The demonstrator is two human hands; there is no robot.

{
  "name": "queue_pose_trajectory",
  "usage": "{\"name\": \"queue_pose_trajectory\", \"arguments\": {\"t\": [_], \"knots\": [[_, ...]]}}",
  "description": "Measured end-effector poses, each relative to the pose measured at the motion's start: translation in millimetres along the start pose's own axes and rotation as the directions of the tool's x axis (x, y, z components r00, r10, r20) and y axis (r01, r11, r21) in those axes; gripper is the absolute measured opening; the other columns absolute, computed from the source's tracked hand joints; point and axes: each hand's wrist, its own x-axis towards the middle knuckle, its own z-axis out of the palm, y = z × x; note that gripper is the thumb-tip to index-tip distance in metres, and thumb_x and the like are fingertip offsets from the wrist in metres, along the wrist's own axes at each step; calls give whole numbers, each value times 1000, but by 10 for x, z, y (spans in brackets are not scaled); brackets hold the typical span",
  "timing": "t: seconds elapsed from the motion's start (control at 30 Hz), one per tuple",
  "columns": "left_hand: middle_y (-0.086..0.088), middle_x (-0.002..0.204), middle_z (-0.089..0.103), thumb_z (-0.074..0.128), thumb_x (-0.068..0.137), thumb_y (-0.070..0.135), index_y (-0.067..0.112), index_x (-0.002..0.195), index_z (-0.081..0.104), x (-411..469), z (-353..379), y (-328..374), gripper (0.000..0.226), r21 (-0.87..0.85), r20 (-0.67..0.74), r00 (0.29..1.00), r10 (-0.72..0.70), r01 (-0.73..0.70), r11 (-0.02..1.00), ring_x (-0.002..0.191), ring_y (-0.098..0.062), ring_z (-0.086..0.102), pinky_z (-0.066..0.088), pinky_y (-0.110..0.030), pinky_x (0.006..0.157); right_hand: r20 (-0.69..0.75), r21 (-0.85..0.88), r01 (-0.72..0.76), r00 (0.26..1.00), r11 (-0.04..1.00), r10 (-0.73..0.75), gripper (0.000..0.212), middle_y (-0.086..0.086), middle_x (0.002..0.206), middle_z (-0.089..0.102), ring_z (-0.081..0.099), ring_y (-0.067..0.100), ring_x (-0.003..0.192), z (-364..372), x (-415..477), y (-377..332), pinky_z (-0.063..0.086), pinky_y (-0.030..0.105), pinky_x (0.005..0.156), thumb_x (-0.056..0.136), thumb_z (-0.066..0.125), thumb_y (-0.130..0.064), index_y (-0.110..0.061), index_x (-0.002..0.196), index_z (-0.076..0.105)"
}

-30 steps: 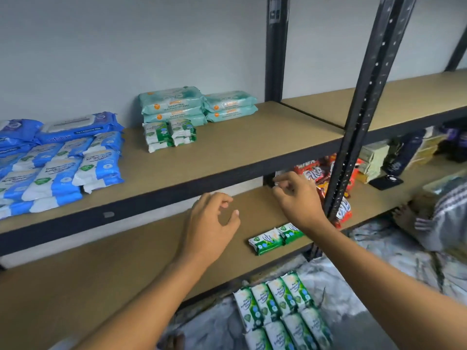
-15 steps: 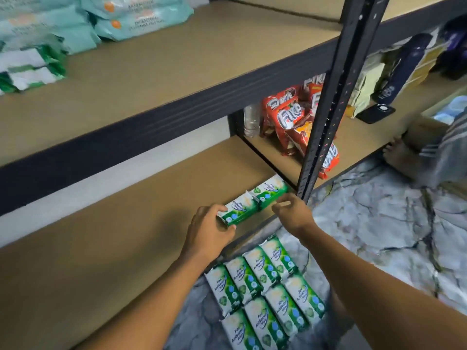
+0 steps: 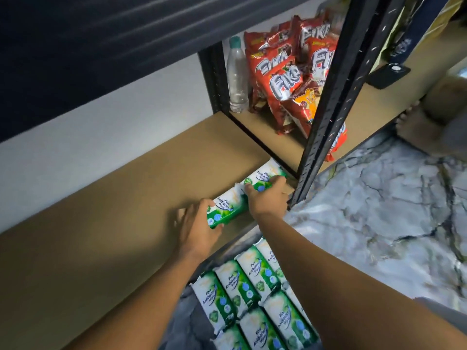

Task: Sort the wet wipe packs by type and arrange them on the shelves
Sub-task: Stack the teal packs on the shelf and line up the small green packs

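On the lower shelf [image 3: 113,223], left hand [image 3: 199,231] grips a green-and-white wipe pack [image 3: 225,210]; right hand [image 3: 267,200] grips a second pack [image 3: 265,175].

Both hands on two green-and-white wipe packs at the shelf's [image 3: 121,223] front right corner.
The left hand [image 3: 199,231] grips the left pack [image 3: 225,210], and the right hand [image 3: 267,200] curls over the right pack [image 3: 265,174]. The two packs lie end to end near the black upright [image 3: 328,97]. More packs [image 3: 252,296] lie on the floor below the front edge.
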Motion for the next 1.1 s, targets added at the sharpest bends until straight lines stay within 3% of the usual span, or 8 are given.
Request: {"name": "queue_pose_trajectory", "arguments": {"t": [0.23,0.43,0.57,0.73,0.97,1.1], "knots": [[-8,108,57,78,74,34,26,113,53,-74,-57,-403,48,-59,-96,977,-193,187,980,106,-33,54,41,-47,94,5,-82,57,998,995,-57,64,14,121,47,45,37,118,127,35,11,39,37,88,76,77,-44,-26,125,41],[-7,104,62,83,69,35,28,115,50,-121,-52,-557,57,-65,-101,978,-183,177,982,102,-31,54,45,-45,91,-61,-352,85,992,932,-114,82,11,122,43,37,34,122,285,15,21,33,45,93,67,75,-62,-31,130,32],[-4,103,59,82,69,31,30,112,48,-159,-47,-582,55,-94,-87,978,-192,184,978,99,-28,54,48,-45,86,-119,-469,138,969,872,-217,78,14,116,48,43,35,115,291,78,102,34,45,90,72,71,-62,-27,129,30],[-6,106,58,80,71,23,21,115,54,-314,-108,-568,52,-169,-101,970,-223,204,964,99,-27,54,47,-35,76,-56,-381,254,953,889,-297,73,12,115,49,47,35,111,126,23,262,35,46,93,70,76,-53,-23,127,41],[0,100,59,80,69,28,31,110,55,-740,-508,-428,48,-247,-149,967,-205,165,955,92,-25,58,47,-33,72,22,-210,439,895,874,-445,59,5,108,45,44,27,105,-242,-590,415,39,34,85,69,84,-42,-22,115,52],[1,101,59,79,68,29,34,111,54,-1072,-897,-219,50,-294,-207,967,-149,84,952,90,-23,60,52,-38,75,2,-217,530,840,820,-542,62,3,101,45,47,29,98,-559,-1043,215,45,44,88,64,85,-42,-21,113,54]]}}
